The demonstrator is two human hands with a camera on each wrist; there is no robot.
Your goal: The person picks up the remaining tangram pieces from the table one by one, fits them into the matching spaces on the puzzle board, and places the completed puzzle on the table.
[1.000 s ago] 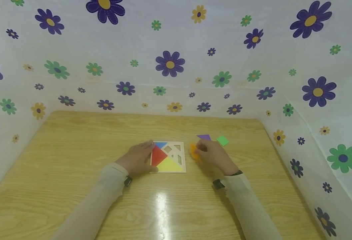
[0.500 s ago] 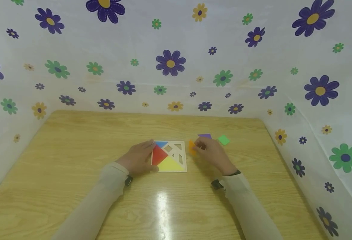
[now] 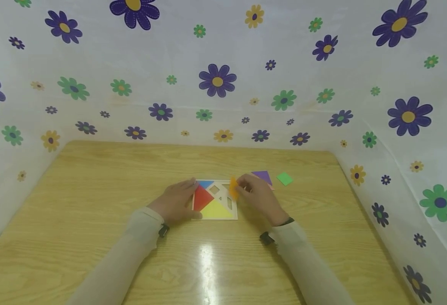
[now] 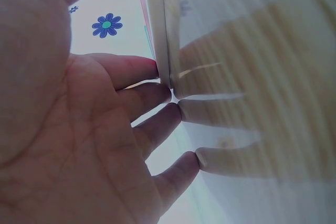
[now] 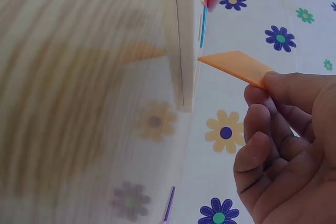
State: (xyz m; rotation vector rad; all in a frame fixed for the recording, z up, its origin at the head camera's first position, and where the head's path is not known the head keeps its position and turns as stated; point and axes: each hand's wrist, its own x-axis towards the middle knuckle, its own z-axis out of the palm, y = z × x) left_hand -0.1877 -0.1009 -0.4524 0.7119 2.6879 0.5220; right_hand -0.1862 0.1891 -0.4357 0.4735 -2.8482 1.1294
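A white tangram board [image 3: 236, 214] lies on the table, with a blue triangle [image 3: 205, 184], a red triangle [image 3: 202, 198] and a yellow triangle [image 3: 216, 210] in it. Several cut-outs show at its right. My left hand [image 3: 174, 201] rests along the board's left side, its fingers extended and the tips touching the edge in the left wrist view. Between thumb and forefinger, my right hand [image 3: 258, 195] pinches an orange tangram piece [image 5: 239, 65], tilted over the board's right edge and looking like a parallelogram in the right wrist view.
Right of the board lie a purple triangle [image 3: 263, 176] and a green square [image 3: 284, 178]. A pinkish piece peeks out beside the purple one, mostly hidden by my right hand. A flowered white sheet [image 3: 177, 59] walls in the wooden table [image 3: 105, 178].
My right hand has carried the orange piece left, from the table beside the board to over its right edge. More of the purple triangle now shows. The left hand has stayed put.
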